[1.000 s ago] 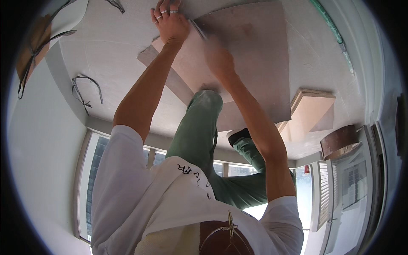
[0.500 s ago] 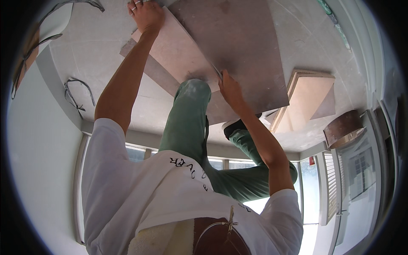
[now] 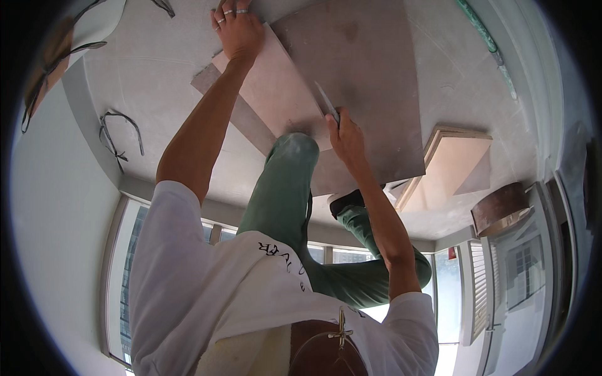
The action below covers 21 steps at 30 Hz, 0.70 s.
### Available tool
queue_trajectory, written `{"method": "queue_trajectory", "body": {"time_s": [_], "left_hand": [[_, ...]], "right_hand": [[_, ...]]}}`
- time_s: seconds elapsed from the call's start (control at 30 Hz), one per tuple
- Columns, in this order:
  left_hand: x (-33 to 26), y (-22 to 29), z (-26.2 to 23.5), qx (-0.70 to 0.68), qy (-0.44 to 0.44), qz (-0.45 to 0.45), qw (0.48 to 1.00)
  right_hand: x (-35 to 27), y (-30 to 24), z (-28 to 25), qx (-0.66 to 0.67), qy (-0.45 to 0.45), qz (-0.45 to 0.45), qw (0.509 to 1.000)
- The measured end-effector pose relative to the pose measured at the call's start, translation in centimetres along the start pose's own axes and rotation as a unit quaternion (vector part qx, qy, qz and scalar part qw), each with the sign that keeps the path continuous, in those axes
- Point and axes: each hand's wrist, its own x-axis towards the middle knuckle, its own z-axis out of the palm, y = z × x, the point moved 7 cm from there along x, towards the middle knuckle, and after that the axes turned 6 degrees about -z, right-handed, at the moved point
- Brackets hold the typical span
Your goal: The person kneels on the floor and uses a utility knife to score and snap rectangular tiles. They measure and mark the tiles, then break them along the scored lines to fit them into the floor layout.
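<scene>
In my right hand (image 3: 348, 139) is a knife (image 3: 327, 102), its handle wrapped by my fingers. The thin blade points away from me, beside the long right edge of a pale pinkish board (image 3: 276, 81). My left hand (image 3: 240, 30), with rings on its fingers, presses on the far end of that board, fingers stretched and slightly apart. My knee (image 3: 295, 147) in green trousers rests at the board's near end. Underneath lies a larger brown-grey sheet (image 3: 370, 81), reaching out to the right. A narrow darker strip (image 3: 249, 119) shows along the left side.
A stack of pale boards (image 3: 451, 163) lies on the floor at the right, near a round brown container (image 3: 500, 208). Black straps (image 3: 119, 135) lie by the left wall. A green-and-white rod (image 3: 483, 37) sits at the far right. Windows (image 3: 351, 255) are behind me.
My right hand has lifted slightly from the board's edge, and the knife blade now shows more plainly. The whole view has shifted a little; my left hand still presses the board.
</scene>
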Motion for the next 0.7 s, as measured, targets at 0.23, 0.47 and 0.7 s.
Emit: {"method": "queue_trajectory", "body": {"time_s": [0.23, 0.47, 0.7], "left_hand": [[0.3, -0.3, 0.2, 0.009, -0.007, 0.009, 1.000], [0.5, -0.3, 0.1, 0.016, -0.016, 0.006, 1.000], [0.4, -0.4, 0.2, 0.019, -0.021, 0.015, 0.999]], "right_hand": [[13.0, -8.1, -1.0, 0.016, 0.031, -0.050, 0.998], [14.7, -8.9, -0.8, 0.005, 0.011, -0.049, 0.999], [14.9, -9.1, -0.5, -0.014, 0.026, -0.065, 0.997]]}}
